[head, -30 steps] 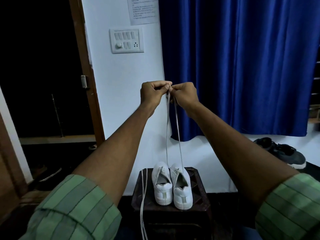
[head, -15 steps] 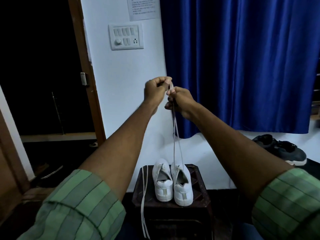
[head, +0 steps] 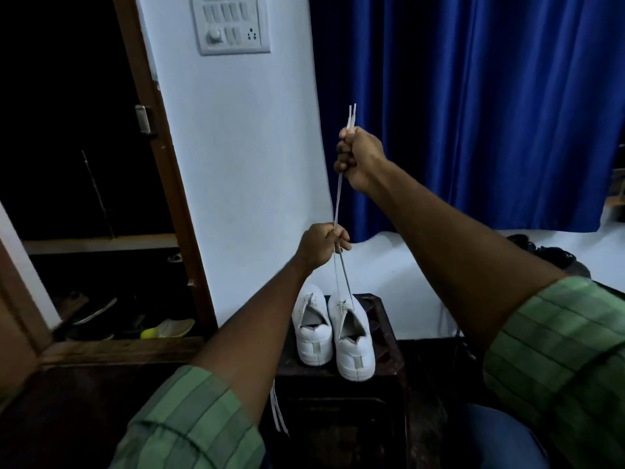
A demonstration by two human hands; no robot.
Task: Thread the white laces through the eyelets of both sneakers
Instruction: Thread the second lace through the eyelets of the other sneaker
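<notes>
Two white sneakers stand side by side, heels toward me, on a dark wooden stool [head: 389, 336]: the left sneaker [head: 311, 328] and the right sneaker [head: 351, 336]. A white lace [head: 339, 194] rises taut in two strands from the right sneaker's front eyelets. My right hand [head: 360, 157] grips both strands high up, the two tips poking out above the fist. My left hand [head: 321, 245] pinches the same strands lower down, just above the shoe. A second white lace [head: 277, 411] hangs off the stool's left edge, partly hidden by my left arm.
A white wall with a switch panel [head: 231, 23] is straight ahead, a blue curtain [head: 473, 96] to the right. A dark doorway with a wooden frame [head: 162, 164] is on the left, with shoes [head: 165, 328] on the floor. Dark shoes [head: 548, 253] lie at right.
My left hand has slid down the lace from beside my right hand to just above the sneaker. My right hand now holds both ends alone, and the view has tilted down.
</notes>
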